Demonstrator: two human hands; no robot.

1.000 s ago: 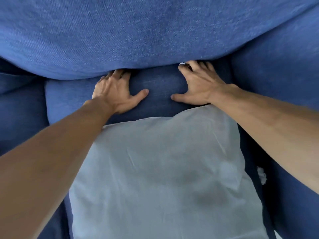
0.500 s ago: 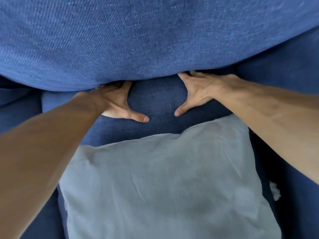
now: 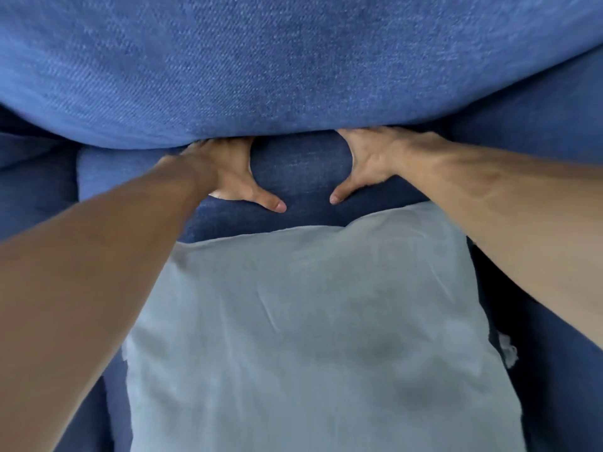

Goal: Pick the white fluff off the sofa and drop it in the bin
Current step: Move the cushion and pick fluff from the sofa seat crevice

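Note:
A small tuft of white fluff (image 3: 508, 352) lies on the dark blue sofa seat at the right, just past the edge of a pale grey-blue pillow. Both hands are far from it, at the back of the seat cushion (image 3: 301, 171). My left hand (image 3: 235, 177) and my right hand (image 3: 368, 161) press down there with thumbs spread toward each other. Their fingers are pushed into the gap under the big blue back cushion (image 3: 293, 66) and are hidden. No bin is in view.
The pale pillow (image 3: 310, 337) covers most of the seat in front of my hands. The back cushion bulges forward over the gap. A dark crevice (image 3: 489, 288) runs along the pillow's right side, next to the fluff.
Both hands have slid deeper under the back cushion, so the fingers seen a second ago are now hidden. The view has moved closer and lower.

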